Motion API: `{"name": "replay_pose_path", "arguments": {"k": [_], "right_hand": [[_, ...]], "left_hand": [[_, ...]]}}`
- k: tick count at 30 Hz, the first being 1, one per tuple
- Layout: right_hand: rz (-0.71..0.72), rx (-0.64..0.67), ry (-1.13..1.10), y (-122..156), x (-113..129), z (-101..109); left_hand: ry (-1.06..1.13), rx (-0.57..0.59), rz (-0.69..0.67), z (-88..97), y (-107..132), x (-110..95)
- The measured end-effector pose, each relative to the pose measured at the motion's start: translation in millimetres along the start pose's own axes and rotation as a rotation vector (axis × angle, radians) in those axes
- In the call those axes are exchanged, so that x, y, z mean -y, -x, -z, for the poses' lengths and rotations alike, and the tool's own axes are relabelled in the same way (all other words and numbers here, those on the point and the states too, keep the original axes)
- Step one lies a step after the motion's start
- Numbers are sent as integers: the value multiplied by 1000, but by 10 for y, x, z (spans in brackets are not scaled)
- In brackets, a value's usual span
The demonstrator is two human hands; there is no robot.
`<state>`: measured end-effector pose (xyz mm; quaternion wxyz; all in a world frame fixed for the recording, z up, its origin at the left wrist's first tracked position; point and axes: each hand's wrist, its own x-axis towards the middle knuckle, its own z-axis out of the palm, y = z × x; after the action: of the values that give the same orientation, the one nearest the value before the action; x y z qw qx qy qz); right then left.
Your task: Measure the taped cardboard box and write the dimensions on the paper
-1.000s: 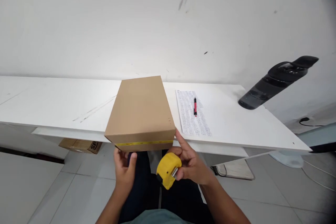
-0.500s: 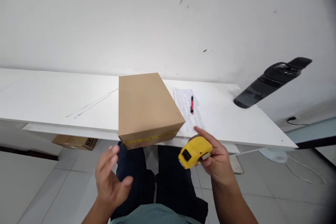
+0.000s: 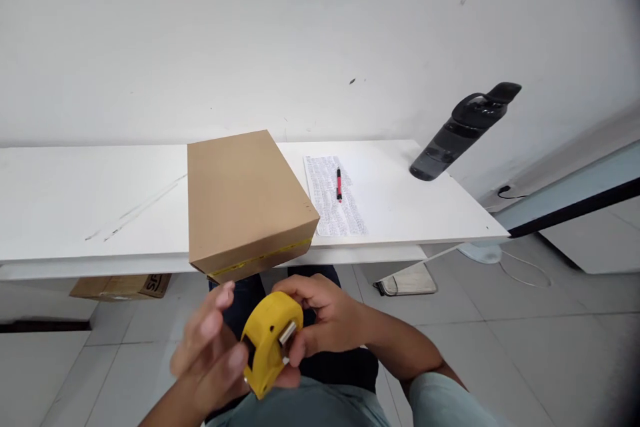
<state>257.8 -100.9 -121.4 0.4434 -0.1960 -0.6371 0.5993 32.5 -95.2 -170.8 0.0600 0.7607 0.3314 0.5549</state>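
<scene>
My right hand (image 3: 325, 320) is closed around a yellow tape measure (image 3: 270, 341), held low in front of my lap. My left hand (image 3: 210, 350) is beside the tape measure on its left, fingers spread and blurred, touching or nearly touching it. Just above both hands a closed brown cardboard box (image 3: 240, 197) sits on the white table (image 3: 90, 203), its near end overhanging the front edge, with a yellow strip along its front face.
A written sheet of paper (image 3: 333, 203) with a red pen (image 3: 339, 185) lies right of the box. A dark bottle (image 3: 463, 130) stands at the table's right end by the wall. Another cardboard box (image 3: 120, 285) lies on the tiled floor beneath.
My right hand brought the tape measure down and left, toward my lap. My left hand rose to meet it. The view swung right, so the box appears further left.
</scene>
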Motion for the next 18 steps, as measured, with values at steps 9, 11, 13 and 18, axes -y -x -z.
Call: {"name": "replay_pose_path", "arguments": {"k": [9,11,13,18], "right_hand": [[-173,-612,1114,430,179,1534],[-510,-688,1438,532,124,1795],[-732,-648,1616,604,23,1845],[-674,-602,1795,694,-151,1486]], "left_hand": [[318,261,-395,-953,-364,-384],[330,264,-424,-1193,-354,-397],[318,259,-449,-1411,-338,-349],[243,252,-460,-1743,-380,-102]]}}
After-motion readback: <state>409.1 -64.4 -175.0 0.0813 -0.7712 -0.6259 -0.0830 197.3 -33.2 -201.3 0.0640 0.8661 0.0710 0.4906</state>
